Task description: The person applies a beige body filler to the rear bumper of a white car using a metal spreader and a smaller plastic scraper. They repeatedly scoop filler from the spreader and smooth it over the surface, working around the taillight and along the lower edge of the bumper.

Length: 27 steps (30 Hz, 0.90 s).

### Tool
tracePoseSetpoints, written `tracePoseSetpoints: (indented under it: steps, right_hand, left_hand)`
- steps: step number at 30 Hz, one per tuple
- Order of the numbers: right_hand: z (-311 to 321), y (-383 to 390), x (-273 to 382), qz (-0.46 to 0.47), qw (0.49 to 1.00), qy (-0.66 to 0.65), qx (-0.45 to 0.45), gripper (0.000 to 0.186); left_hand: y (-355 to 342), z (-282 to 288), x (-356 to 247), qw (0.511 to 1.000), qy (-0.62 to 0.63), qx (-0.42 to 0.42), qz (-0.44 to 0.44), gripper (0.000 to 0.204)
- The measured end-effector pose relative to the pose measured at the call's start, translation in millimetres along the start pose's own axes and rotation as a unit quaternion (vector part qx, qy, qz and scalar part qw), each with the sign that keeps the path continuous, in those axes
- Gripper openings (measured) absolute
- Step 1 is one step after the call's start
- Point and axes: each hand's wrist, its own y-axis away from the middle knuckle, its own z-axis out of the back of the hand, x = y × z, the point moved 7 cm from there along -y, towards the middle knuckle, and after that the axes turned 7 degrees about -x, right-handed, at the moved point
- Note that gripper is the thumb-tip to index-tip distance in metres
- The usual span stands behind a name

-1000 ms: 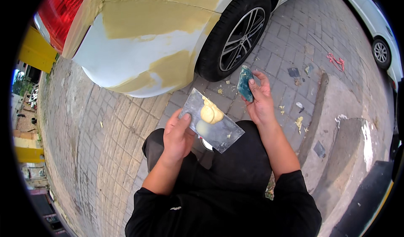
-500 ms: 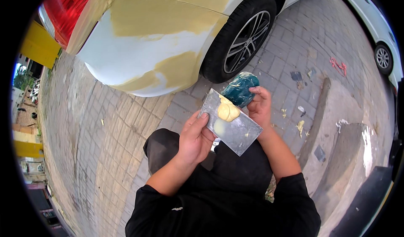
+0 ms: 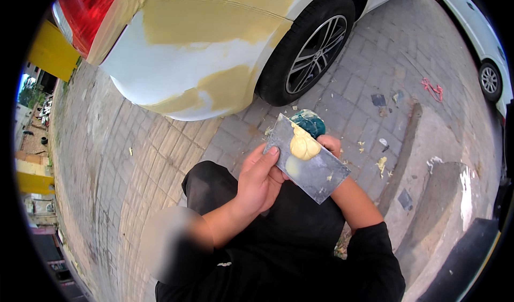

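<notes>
My left hand (image 3: 261, 180) grips the near left edge of a flat grey plate (image 3: 316, 179), thumb on top. On the plate sits a thick lump of pale yellow putty (image 3: 305, 144), with a paler smear beside it. My right hand (image 3: 331, 145) is just beyond the plate, its fingers curled and partly hidden by it. It holds a dark green, rounded piece (image 3: 309, 122) streaked with putty, whose lower part the plate covers. Ahead stands a white car (image 3: 171, 66) with large patches of dried yellow filler (image 3: 214, 20) on its rear corner.
The car's rear wheel (image 3: 316, 53) stands ahead of my hands. Concrete blocks (image 3: 425, 157) lie to the right on the paving (image 3: 160, 146). Putty scraps (image 3: 381, 163) and a red string (image 3: 431, 90) are scattered there. Another white car (image 3: 476, 28) is at the far right.
The plate has shifted a little to the right. My right hand and the green piece have come down toward me, and the plate now hides more of both.
</notes>
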Motion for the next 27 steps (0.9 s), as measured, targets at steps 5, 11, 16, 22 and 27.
tracePoseSetpoints:
  steps: [5,11,16,22,27]
  right_hand:
    - [0,-3,-25,-0.162,0.958,-0.233,-0.032,0.049]
    - [2,0,26,0.178,0.977,-0.074,-0.092,0.085]
    - [-8,-9,61,0.224,0.969,0.023,-0.102,0.086]
    - [6,-15,38,0.092,0.975,-0.185,-0.085,0.061]
    - [5,-16,26,-0.015,0.979,-0.186,-0.079,0.046]
  left_hand:
    - [0,-26,-3,0.998,0.031,0.053,0.011,0.032]
    - [8,15,-17,0.998,0.010,0.009,-0.059,0.034]
    - [7,17,-36,0.997,0.017,0.019,-0.069,0.035]
    - [8,9,-34,0.998,0.021,0.047,-0.037,0.035]
    - [13,16,-9,0.998,-0.010,0.048,0.049,0.033]
